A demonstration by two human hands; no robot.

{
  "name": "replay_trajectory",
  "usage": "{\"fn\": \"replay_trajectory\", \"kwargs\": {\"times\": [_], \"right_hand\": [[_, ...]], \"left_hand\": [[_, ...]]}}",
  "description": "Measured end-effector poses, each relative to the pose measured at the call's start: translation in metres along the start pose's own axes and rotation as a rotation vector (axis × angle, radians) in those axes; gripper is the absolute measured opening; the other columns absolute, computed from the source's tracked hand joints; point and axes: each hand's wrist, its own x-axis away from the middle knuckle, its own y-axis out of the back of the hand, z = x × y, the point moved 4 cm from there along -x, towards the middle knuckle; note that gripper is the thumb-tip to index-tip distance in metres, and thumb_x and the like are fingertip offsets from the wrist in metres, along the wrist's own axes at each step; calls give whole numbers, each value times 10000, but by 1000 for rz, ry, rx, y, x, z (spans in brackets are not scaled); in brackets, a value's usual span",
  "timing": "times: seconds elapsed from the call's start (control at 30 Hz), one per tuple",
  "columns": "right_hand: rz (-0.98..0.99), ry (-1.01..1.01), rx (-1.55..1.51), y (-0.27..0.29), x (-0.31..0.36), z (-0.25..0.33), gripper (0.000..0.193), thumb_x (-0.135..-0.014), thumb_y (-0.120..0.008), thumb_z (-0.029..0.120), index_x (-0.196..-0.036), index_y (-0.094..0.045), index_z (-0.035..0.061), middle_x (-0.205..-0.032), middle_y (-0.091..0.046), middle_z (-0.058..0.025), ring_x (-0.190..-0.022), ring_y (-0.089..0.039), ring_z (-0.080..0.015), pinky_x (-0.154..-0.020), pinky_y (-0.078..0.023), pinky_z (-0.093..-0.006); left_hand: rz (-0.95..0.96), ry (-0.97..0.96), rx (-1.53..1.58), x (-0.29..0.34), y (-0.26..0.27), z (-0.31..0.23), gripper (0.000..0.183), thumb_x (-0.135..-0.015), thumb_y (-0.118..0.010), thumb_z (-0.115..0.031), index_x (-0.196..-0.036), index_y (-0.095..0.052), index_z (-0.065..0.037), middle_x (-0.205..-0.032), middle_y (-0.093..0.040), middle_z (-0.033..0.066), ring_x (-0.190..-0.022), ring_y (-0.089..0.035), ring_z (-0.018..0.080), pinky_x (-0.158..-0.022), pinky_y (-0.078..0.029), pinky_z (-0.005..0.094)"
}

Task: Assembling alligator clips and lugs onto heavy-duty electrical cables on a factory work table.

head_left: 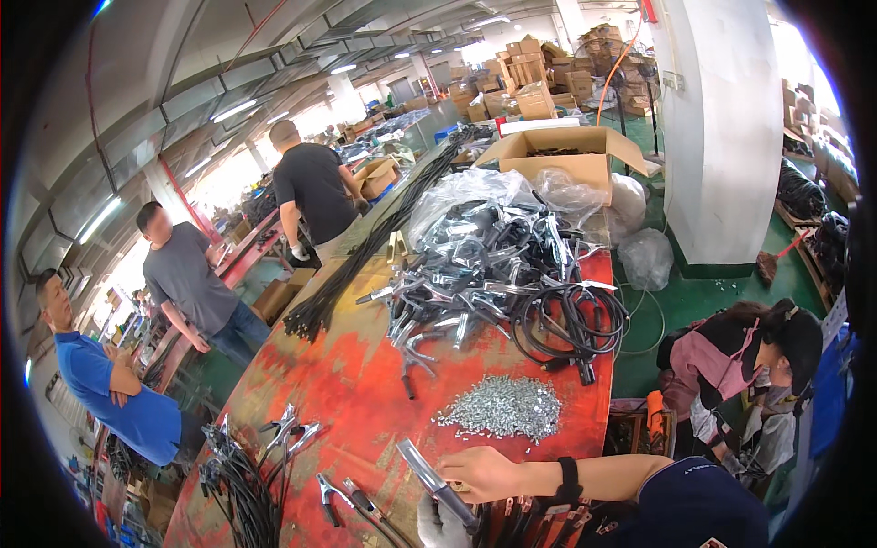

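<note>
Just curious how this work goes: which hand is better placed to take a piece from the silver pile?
Likely the right hand: it lies just below the pile of small silver parts, though its fingers rest on a grey metal bar. The white-gloved left hand sits lower, at the bar's end.

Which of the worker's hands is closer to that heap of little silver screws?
Right. The bare right hand lies just below the screw heap; the white-gloved left hand sits farther down, at the picture's bottom edge.

Open brown carton (559, 153) at table's far end; stacked cartons (523, 64) behind
</note>
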Motion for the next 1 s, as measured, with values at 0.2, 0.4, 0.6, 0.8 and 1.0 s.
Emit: {"fn": "replay_trajectory", "kwargs": {"times": [0.2, 0.4, 0.6, 0.8, 1.0], "right_hand": [[-11, 39, -63, -3, 1, -1, 279, -756, -668, 160, -1004, -578, 68, -911, -553, -77, -772, -599, -302, -637, -498, -397], [-35, 75, -59, 2, 1, 4, 283, -758, -663, 163, -1006, -569, 64, -908, -552, -78, -775, -598, -300, -633, -498, -397], [-20, 92, -56, 1, -2, 6, 268, -761, -662, 172, -986, -572, 57, -901, -560, -83, -783, -603, -301, -636, -502, -399], [-42, 67, -64, 2, -3, 7, 287, -752, -675, 187, -996, -572, 76, -892, -574, -79, -782, -606, -308, -644, -506, -395], [-47, 0, -37, 12, -2, 11, 239, -777, -691, 201, -961, -582, 94, -875, -594, -57, -751, -622, -280, -618, -506, -371]], "left_hand": [[-48, 40, 37, -2, 4, 8, 239, -1002, -497, -165, -1204, -560, -52, -777, -532, -32, -641, -470, 56, -549, -386, 202], [-51, -1, -18, 2, -2, -3, 236, -1003, -502, -176, -1196, -559, -53, -765, -524, -39, -635, -465, 49, -542, -378, 198], [-37, -36, -30, 0, 0, -2, 230, -1002, -504, -175, -1191, -558, -56, -771, -526, -42, -634, -461, 44, -543, -374, 195], [-12, -51, -50, 0, 2, -4, 246, -996, -507, -169, -1205, -550, -48, -800, -547, -26, -660, -476, 57, -570, -394, 204], [-28, 68, -43, -9, 20, 4, 290, -1007, -481, -198, -1241, -539, -38, -866, -584, 12, -690, -493, 81, -593, -419, 224]]}}
